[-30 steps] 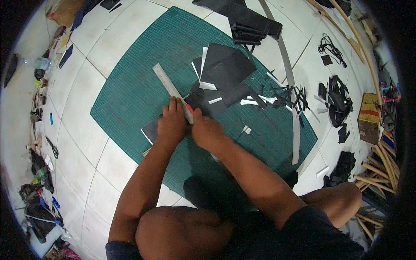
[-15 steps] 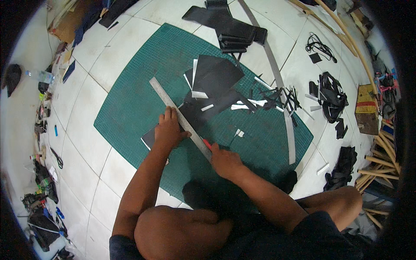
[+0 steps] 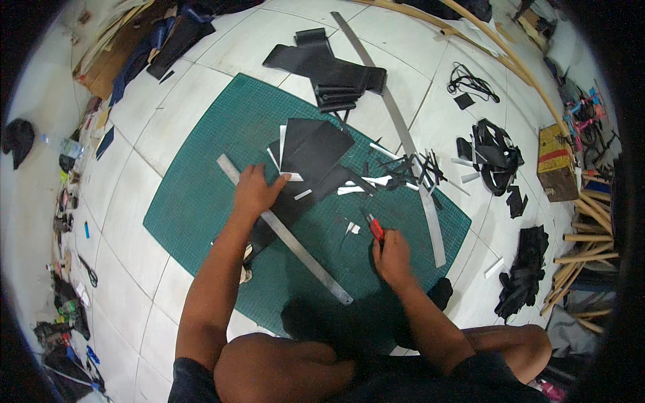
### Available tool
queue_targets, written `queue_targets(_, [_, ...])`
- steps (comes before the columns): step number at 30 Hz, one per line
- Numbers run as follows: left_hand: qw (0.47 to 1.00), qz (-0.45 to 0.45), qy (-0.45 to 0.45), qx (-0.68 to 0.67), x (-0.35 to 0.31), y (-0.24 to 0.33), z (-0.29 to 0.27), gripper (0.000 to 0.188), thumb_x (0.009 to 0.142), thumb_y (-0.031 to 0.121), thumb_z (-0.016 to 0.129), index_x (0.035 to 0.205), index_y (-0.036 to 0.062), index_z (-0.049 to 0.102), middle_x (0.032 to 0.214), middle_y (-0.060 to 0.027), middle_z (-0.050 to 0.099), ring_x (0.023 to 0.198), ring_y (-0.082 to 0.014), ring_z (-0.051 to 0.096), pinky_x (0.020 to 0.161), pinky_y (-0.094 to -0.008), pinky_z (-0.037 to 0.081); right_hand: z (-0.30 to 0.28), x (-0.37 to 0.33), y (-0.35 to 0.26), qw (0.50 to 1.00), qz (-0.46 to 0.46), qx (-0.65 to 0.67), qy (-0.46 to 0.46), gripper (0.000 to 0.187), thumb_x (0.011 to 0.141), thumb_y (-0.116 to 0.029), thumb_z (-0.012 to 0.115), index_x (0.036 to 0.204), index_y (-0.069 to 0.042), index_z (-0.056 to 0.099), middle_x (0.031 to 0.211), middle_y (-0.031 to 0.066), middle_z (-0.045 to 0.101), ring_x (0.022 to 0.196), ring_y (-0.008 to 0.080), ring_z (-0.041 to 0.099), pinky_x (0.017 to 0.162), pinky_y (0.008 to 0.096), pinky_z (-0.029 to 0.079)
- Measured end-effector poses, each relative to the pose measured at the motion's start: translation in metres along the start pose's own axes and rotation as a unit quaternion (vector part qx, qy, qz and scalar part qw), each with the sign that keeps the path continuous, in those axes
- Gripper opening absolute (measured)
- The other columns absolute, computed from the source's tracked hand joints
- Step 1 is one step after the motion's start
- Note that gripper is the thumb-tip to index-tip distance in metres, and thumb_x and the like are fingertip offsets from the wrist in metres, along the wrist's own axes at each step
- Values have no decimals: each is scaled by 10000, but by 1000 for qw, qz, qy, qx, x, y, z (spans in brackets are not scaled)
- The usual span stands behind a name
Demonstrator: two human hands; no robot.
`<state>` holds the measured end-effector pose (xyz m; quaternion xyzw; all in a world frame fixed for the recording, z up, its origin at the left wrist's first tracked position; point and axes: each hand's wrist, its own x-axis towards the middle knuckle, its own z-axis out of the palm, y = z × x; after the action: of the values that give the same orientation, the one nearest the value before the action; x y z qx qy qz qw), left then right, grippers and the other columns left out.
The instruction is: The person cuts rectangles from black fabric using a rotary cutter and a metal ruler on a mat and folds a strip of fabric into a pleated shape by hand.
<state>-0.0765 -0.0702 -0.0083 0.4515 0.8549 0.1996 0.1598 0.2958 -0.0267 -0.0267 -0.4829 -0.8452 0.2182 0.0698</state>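
Note:
A steel ruler lies slantwise on the green cutting mat. Across its upper part rests my left hand, thumb spread away from the fingers and reaching to the white edge of a stack of black sheets. Under the ruler lies another dark piece, partly covered by that hand. My right hand is closed around a red utility knife, its tip pointing up and left, apart from the ruler. Small white scraps lie just left of the knife.
Black and white strips are strewn over the mat's right side, crossed by a longer metal ruler. Folded black material lies beyond the mat. Right of it are a black bundle and a yellow box; scissors lie far left.
My right hand has moved right with the knife, away from the ruler. My left hand's thumb now reaches the black sheets. The ruler has shifted down the mat; the whole view has also moved somewhat.

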Motion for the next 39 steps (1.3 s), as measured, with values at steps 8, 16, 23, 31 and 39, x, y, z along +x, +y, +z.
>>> queue_targets(8, [993,-77,-8,85,50,39,40,1015,754,687,711,1339,-105,464,1260,-253,493,1179,-409,518,959,-480,481,-14,-5,-12,991,15,-70,115,343,895,-232,655,1151,-19,574,1005,224,590,927,416,584,810,502,459])
queue_targets(16, [997,1,50,54,40,35,54,860,765,544,784,1336,-35,504,1197,-247,530,1126,-411,521,973,-476,439,-16,148,-75,989,113,88,-27,507,851,-472,715,1017,6,678,993,204,683,936,391,660,807,501,507])
queue_targets(23, [998,41,38,28,38,18,50,744,783,397,807,1342,1,517,1187,-226,550,1092,-407,526,977,-485,419,20,224,-92,966,226,89,-87,590,813,-578,722,944,-5,677,958,216,685,924,411,661,802,502,508])
queue_targets(31, [970,-56,80,-224,47,-7,48,681,832,385,763,1295,-59,535,1148,-244,584,1115,-415,533,965,-496,429,-26,191,-56,799,218,560,5,350,927,-386,693,1072,-80,607,916,35,602,788,142,576,669,306,431])
queue_targets(39, [1000,-12,18,1,51,10,49,757,790,440,790,1292,-66,537,1186,-268,545,1149,-424,512,992,-484,431,-73,84,103,835,321,439,86,481,972,-343,635,1270,30,581,1161,126,647,1046,238,602,917,353,467])
